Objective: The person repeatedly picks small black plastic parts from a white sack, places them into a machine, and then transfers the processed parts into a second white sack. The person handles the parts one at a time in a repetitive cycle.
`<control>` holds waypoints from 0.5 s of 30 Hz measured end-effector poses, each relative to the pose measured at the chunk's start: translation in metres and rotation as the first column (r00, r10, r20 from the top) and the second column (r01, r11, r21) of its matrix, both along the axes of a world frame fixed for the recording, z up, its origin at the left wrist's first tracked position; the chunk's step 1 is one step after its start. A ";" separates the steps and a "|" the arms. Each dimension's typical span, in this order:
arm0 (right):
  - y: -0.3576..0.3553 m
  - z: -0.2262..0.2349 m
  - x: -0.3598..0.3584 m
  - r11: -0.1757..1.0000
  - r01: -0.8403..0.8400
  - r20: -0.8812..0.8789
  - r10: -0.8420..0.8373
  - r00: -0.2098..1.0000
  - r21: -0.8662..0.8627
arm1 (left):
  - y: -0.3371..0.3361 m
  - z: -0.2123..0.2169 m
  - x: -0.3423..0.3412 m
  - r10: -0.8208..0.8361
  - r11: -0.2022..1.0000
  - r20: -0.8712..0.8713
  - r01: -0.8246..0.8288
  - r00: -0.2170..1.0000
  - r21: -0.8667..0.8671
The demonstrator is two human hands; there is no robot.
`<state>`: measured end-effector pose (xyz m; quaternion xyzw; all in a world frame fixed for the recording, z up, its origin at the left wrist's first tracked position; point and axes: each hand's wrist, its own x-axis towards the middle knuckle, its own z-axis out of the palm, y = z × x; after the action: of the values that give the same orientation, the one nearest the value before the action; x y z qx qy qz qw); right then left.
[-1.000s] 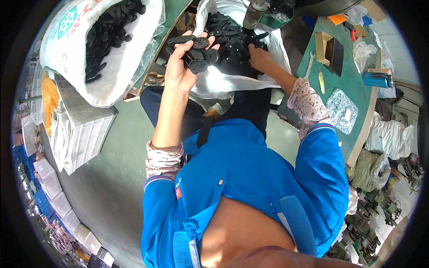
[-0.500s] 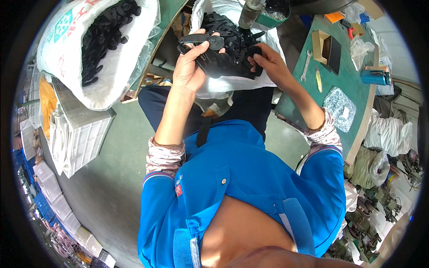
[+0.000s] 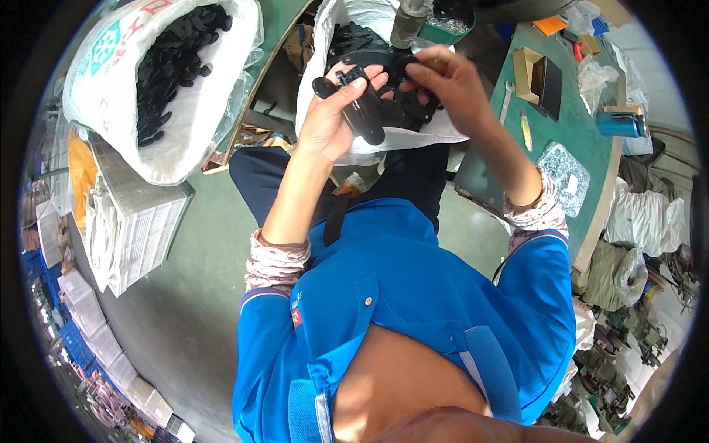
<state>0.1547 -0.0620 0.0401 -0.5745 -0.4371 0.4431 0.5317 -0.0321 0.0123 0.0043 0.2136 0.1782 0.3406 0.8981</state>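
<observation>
My left hand (image 3: 330, 122) is closed round several black plastic pieces (image 3: 363, 124) with long rounded ends, the thumb lying over them. To its right my right hand (image 3: 456, 83) has bent fingers and pinches a black rounded piece (image 3: 399, 68), partly hidden by the fingers. Both hands are above an open white sack (image 3: 425, 138) between my knees, which holds a heap of similar black pieces (image 3: 356, 37). A second white sack (image 3: 196, 144) at the far left lies open with more black pieces (image 3: 173, 70) inside.
On the green workbench (image 3: 543, 125) at right are a wrench (image 3: 507, 102), a yellow cutter knife (image 3: 526, 131), an open cardboard box (image 3: 526, 74) and a blue cylinder (image 3: 619, 125). A metal post (image 3: 408, 23) and green tray (image 3: 445, 31) stand beyond the sack. A white crate (image 3: 140, 240) is at left.
My left hand has moved slightly right and nearer, and the pieces in it now point down toward me. My right hand has shifted up, its back turned more toward view.
</observation>
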 end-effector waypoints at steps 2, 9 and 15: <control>0.005 0.016 0.015 0.994 0.064 0.026 -0.067 0.997 0.089 | 0.001 0.000 0.000 -0.020 1.000 0.052 0.021 0.998 -0.008; 0.053 0.091 0.038 0.962 0.170 -0.049 -0.163 0.985 0.213 | 0.000 -0.007 0.002 -0.025 0.997 0.062 0.030 0.998 -0.078; 0.075 0.118 0.044 0.988 0.155 0.029 -0.155 0.987 0.006 | 0.007 -0.019 0.001 0.012 0.988 0.067 -0.001 0.998 -0.154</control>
<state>0.1987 0.0126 0.1581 -0.6122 -0.3995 0.3911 0.5592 -0.0315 0.0194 -0.0148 0.1314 0.1740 0.3359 0.9163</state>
